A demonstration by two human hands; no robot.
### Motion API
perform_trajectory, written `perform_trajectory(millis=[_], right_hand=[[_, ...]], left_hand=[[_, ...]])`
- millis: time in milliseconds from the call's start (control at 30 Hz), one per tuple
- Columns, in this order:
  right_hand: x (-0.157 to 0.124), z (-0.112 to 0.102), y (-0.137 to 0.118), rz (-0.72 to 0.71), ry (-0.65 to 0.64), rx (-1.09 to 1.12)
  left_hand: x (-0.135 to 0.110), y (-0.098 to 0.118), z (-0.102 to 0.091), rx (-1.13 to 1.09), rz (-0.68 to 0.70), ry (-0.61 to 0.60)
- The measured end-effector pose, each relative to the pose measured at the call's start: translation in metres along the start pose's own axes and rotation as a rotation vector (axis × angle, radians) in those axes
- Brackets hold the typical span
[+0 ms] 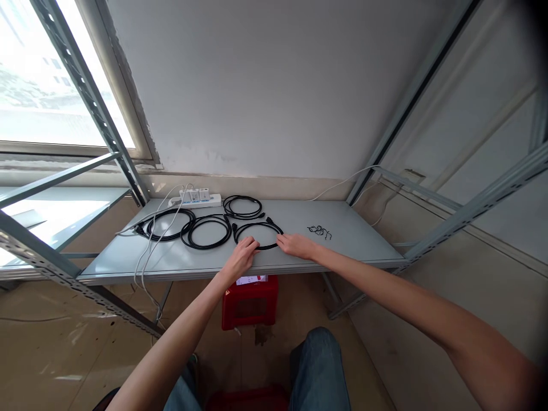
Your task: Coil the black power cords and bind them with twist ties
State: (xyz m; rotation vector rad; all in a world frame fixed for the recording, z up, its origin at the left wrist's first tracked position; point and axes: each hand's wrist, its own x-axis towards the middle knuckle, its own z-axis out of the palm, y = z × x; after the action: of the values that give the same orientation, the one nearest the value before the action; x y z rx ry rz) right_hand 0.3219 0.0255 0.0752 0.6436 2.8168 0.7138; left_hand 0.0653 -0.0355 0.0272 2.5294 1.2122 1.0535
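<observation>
A coiled black cable (261,224) lies on the grey shelf near its front edge, its two plug ends at the far side of the loop. My left hand (243,260) is closed on the loop's near left part, fingers curled. On the loop's right side, my right hand (295,245) pinches the cable between thumb and fingers. More coiled black cables rest to the left and behind: one coil (208,246), another coil (171,237) and a third coil (242,217). Several short black ties (319,231) are scattered right of my right hand.
A white power strip (209,201) with plugs stands at the back left, and white cords (149,251) hang over the front edge. Metal posts frame the shelf (355,240) on both sides. Below it is a red stool (250,305).
</observation>
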Motion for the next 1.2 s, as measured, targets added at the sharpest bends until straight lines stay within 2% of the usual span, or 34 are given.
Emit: perform_trajectory(millis=[167,367,533,667,767,833,933,1067,1200], right_hand=[[-0.009,0.006,0.013,0.013,0.138,0.129],[-0.018,0.020,0.006,0.092,0.164,0.349],[-0.006,0.026,-0.008,0.119,0.096,0.352],[0.002,0.020,-0.013,0.098,0.024,0.261],[0.002,0.014,-0.012,0.070,-0.011,0.187],[0.003,0.011,-0.010,0.032,-0.021,0.141],[0.007,0.007,-0.007,-0.031,-0.037,0.064],[0.014,-0.003,-0.005,-0.110,-0.081,-0.025],[0.021,-0.019,-0.002,-0.151,-0.106,-0.032]], left_hand=[[-0.003,-0.001,-0.003,-0.083,0.002,-0.011],[-0.016,-0.024,-0.022,0.043,0.039,-0.092],[-0.025,-0.039,-0.034,0.145,0.026,-0.170],[-0.026,-0.026,-0.038,0.264,0.019,-0.152],[-0.018,0.001,-0.029,0.305,0.006,-0.120],[-0.007,0.020,-0.014,0.301,-0.077,-0.117],[0.011,0.039,0.015,0.327,-0.165,-0.197],[0.022,0.041,0.042,0.331,-0.244,-0.221],[0.016,0.034,0.046,0.298,-0.267,-0.205]])
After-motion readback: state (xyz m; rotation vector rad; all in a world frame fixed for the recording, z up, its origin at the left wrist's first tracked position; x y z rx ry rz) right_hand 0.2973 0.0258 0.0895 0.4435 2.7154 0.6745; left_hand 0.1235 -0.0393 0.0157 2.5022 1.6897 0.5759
